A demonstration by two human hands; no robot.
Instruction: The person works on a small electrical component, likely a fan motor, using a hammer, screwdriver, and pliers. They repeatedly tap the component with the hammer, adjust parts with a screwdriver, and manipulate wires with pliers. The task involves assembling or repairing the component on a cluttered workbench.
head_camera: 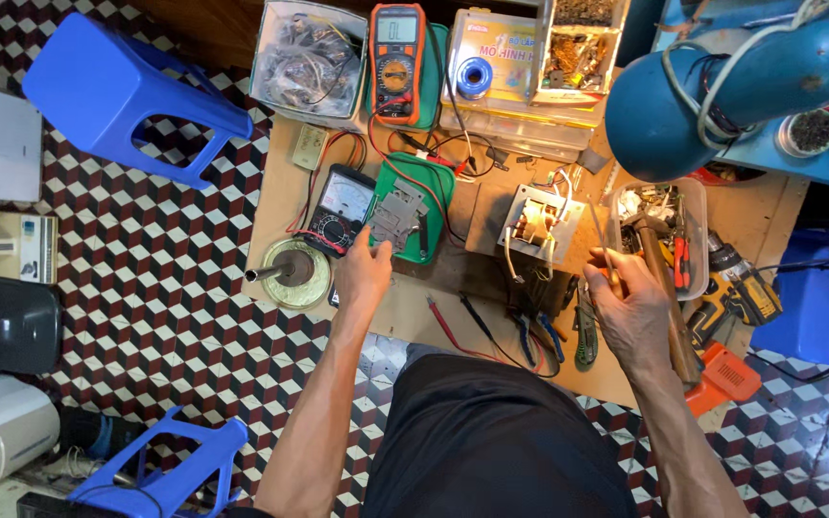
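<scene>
My left hand (363, 271) rests at the near edge of a green tray (434, 182) holding a stack of grey metal plates (397, 213), its fingers touching the plates. Just left of it lies a black analog meter (340, 206) with red and black leads. My right hand (629, 299) is closed on a thin screwdriver (601, 230) whose shaft points up toward a small transformer (535, 223) with white wires, standing on a dark block. Red and black probes (453, 324) lie on the board between my hands.
A wooden board (285, 173) on the tiled floor carries an orange digital multimeter (396, 63), a solder spool (474, 77), clear parts boxes (307, 59), a hammer (662, 278) beside a plastic tub, a yellow drill (739, 288) and pliers (584, 331). Blue stools (127, 91) and a blue lamp (712, 82) surround it.
</scene>
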